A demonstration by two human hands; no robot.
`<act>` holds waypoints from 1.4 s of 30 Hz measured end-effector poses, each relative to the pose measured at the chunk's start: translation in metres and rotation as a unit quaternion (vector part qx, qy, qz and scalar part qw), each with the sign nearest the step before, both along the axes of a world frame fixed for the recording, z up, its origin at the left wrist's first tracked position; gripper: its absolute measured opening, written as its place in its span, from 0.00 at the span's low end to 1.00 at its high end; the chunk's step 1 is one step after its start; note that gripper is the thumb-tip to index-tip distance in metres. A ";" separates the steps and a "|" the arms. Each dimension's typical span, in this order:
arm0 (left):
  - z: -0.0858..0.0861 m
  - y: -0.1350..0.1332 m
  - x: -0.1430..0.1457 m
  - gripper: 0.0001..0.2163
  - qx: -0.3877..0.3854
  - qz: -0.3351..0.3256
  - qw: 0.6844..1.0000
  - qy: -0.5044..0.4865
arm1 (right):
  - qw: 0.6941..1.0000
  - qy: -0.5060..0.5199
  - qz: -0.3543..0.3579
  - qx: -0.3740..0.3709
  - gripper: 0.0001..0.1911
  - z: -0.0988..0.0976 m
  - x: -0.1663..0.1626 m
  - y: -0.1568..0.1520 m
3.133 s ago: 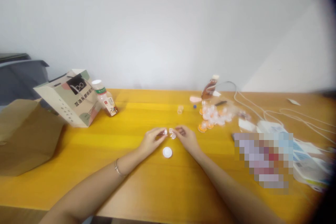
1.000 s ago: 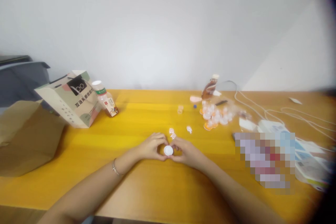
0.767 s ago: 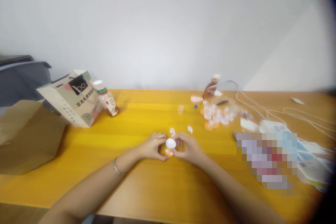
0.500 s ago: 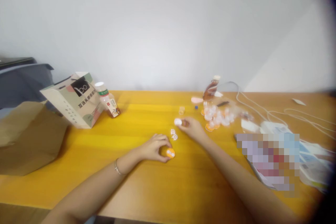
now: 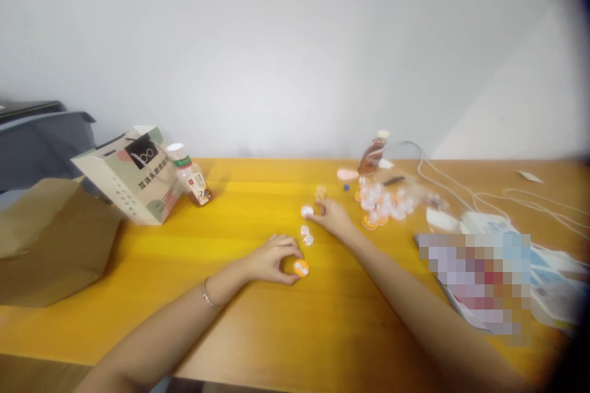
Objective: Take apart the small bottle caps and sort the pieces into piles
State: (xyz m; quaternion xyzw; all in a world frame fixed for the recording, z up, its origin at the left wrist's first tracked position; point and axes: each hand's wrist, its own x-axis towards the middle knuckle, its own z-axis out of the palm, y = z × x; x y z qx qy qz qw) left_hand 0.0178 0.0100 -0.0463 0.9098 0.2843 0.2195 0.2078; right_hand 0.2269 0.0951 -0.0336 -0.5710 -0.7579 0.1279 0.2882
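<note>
My left hand [image 5: 275,261] rests on the yellow table, thumb and fingers curled around the edges of a small orange disc [image 5: 301,268] that has white round pieces on it. Beyond it lie two small white openwork wheel-like pieces [image 5: 307,236]. A white round piece [image 5: 307,211] is on the table farther back. My right hand [image 5: 332,218] is just to its right, thumb tip close to the piece and index finger apart from the thumb. By that index finger stands a small clear yellowish piece [image 5: 320,191]. Blur hides the exact contact.
A pile of white and orange discs [image 5: 385,202] lies right of my right hand, before a tilted brown drink bottle [image 5: 371,155]. Cables [image 5: 447,183] and a blurred-out flat item [image 5: 479,285] are at right. A carton bag [image 5: 142,178], drink bottle [image 5: 190,175] and brown paper bag [image 5: 50,239] stand left.
My right hand has let go of the white round piece, which now sits slightly left of its fingers. The fingers have spread. My left hand stays at the orange disc.
</note>
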 end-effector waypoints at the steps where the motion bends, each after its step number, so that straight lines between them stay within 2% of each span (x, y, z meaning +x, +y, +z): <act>1: 0.000 0.000 0.000 0.16 -0.002 0.000 1.000 0.000 | 1.000 0.012 0.000 0.010 0.14 0.002 0.001 -0.005; 4: -0.001 0.001 -0.001 0.17 -0.011 -0.001 1.000 0.000 | 0.996 0.066 0.038 0.037 0.17 0.004 0.004 -0.032; 6: 0.000 0.002 -0.002 0.19 -0.021 -0.004 1.000 -0.002 | 0.991 0.092 0.090 0.024 0.16 0.002 0.004 -0.059; 9: 0.004 0.003 -0.006 0.22 -0.040 -0.010 0.999 -0.016 | 0.982 0.085 0.170 -0.010 0.18 -0.007 0.003 -0.096; 12: 0.010 0.002 -0.008 0.18 -0.057 -0.019 0.998 -0.037 | 0.977 0.072 0.203 -0.016 0.21 -0.016 0.000 -0.115; 15: 0.016 -0.001 -0.007 0.10 -0.071 -0.045 0.996 -0.032 | 0.976 0.063 0.207 -0.023 0.19 -0.022 -0.003 -0.117; 19: 0.019 -0.007 -0.003 0.08 -0.074 -0.043 0.996 0.010 | 0.977 0.055 0.207 -0.017 0.12 -0.027 -0.006 -0.114; 22: 0.019 -0.012 0.002 0.07 -0.085 0.001 0.996 0.037 | 0.979 0.060 0.196 -0.017 0.08 -0.031 -0.007 -0.115; 28: 0.014 -0.021 0.015 0.04 -0.122 0.134 0.980 0.080 | 0.982 0.073 0.175 -0.016 0.06 -0.033 -0.012 -0.119; 33: 0.018 -0.025 0.021 0.03 -0.060 0.161 0.977 0.128 | 0.982 0.073 0.175 -0.024 0.06 -0.033 -0.014 -0.120; 38: 0.025 -0.025 0.023 0.04 0.032 0.117 0.971 0.208 | 0.982 0.071 0.175 -0.016 0.06 -0.034 -0.014 -0.120; 42: 0.019 -0.027 0.024 0.03 0.096 0.084 0.967 0.219 | 0.983 0.073 0.170 -0.007 0.06 -0.034 -0.014 -0.120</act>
